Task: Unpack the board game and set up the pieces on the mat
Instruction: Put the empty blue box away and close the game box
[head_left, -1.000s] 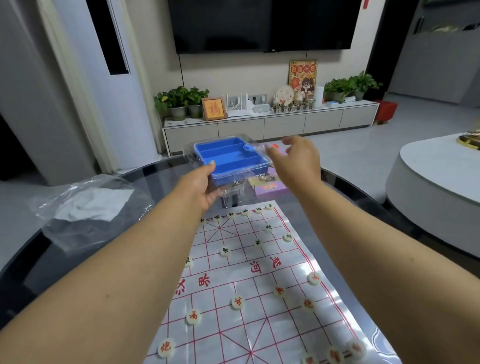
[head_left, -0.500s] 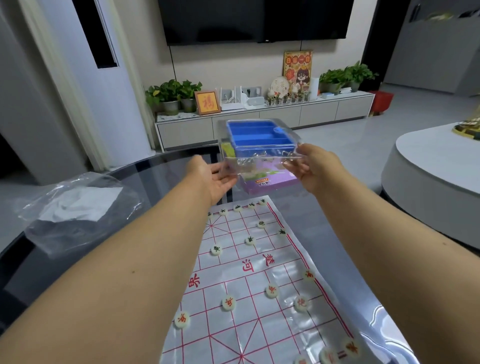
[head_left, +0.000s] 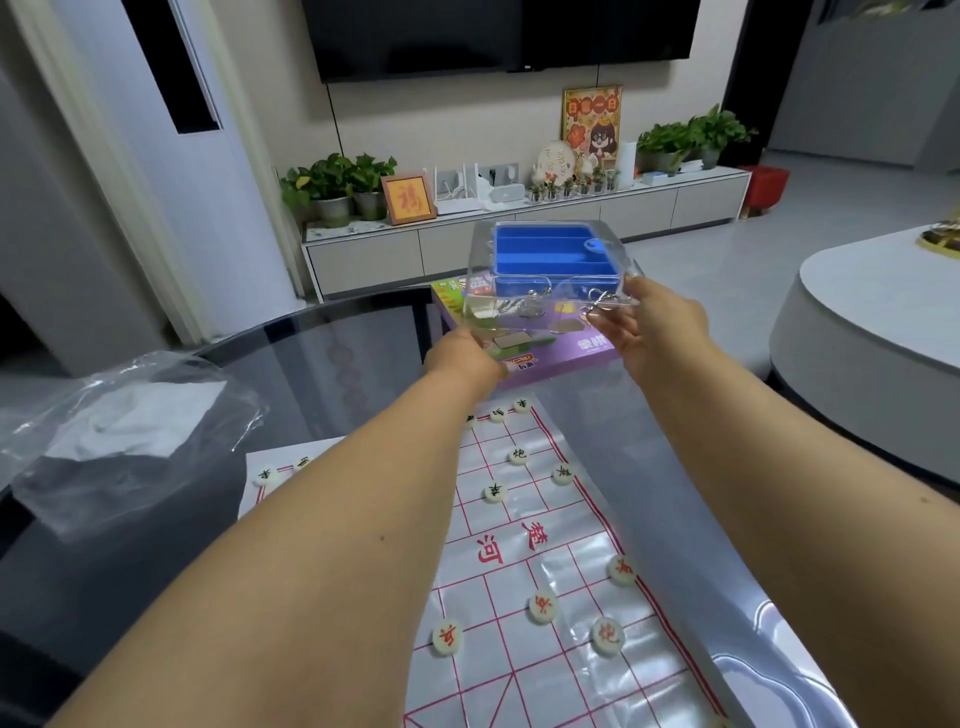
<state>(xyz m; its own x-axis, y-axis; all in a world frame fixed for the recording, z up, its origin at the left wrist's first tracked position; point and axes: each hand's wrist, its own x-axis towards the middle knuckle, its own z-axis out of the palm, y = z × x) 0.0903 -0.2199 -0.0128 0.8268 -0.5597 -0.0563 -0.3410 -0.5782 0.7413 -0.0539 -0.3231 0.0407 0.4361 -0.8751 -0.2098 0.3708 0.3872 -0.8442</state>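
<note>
Both arms stretched forward toward 12 o'clock; left hand at 11, right hand at 1, fingers curled, gripping between them.

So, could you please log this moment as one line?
both hands: left hand, right hand | hold: clear box | above: purple box | mat: pieces set

Both hands up over the far end of the desk, holding a clear plastic case with a blue tray inside. Left hand grips the case's near-left corner, right hand its near-right edge. A purple box lies on the desk right beyond the mat, below the case. Round pieces sit on the mat's red grid. Crumpled clear bag lies well left of the mat.
</note>
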